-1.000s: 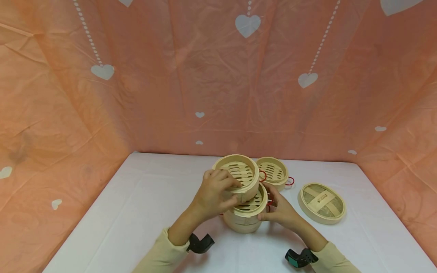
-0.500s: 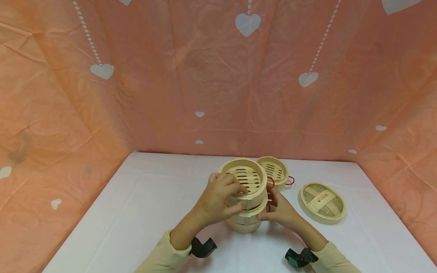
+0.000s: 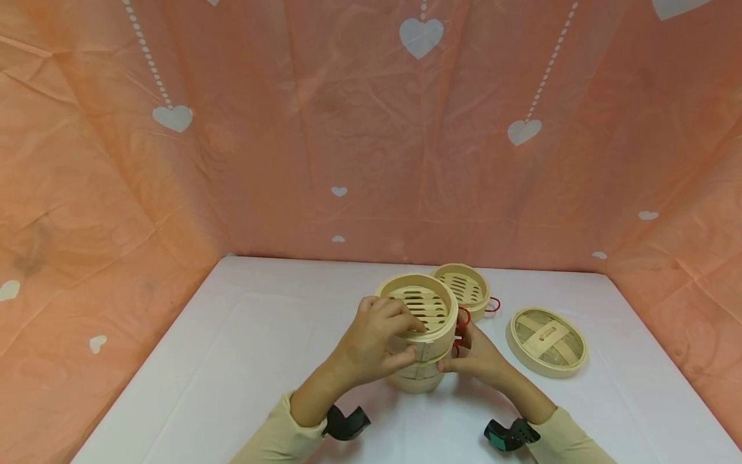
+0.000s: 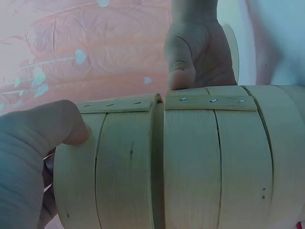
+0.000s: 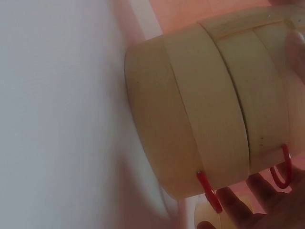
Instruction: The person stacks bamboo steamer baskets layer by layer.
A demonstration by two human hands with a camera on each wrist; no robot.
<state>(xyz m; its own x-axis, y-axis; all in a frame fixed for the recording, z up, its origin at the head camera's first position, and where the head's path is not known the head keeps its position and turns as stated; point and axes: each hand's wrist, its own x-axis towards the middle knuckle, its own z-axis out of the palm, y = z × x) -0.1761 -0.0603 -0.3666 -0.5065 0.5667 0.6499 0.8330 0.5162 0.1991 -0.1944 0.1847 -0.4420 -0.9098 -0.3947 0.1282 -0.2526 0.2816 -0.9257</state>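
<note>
My left hand (image 3: 373, 338) grips a round bamboo steamer basket (image 3: 436, 347) by its near rim, fingers over the inside and thumb on the outer wall. This basket sits over a lower bamboo steamer basket (image 3: 414, 381), in line with it. In the left wrist view, a narrow dark seam shows between the two walls. My right hand (image 3: 480, 354) holds the stack's right side, thumb on the near wall and fingers behind. Red loop handles (image 5: 208, 192) stick out near its fingers in the right wrist view.
Another bamboo steamer basket (image 3: 476, 310) with a red handle stands just behind the stack. To the right, a woven bamboo lid (image 3: 547, 341) lies on the white table (image 3: 278, 309). An orange curtain with hearts (image 3: 348, 129) surrounds the table's back and sides.
My left hand has moved the upper basket right and down, from an offset, tilted position onto the lower one, covering its slats. The right hand has stayed at the stack's side.
</note>
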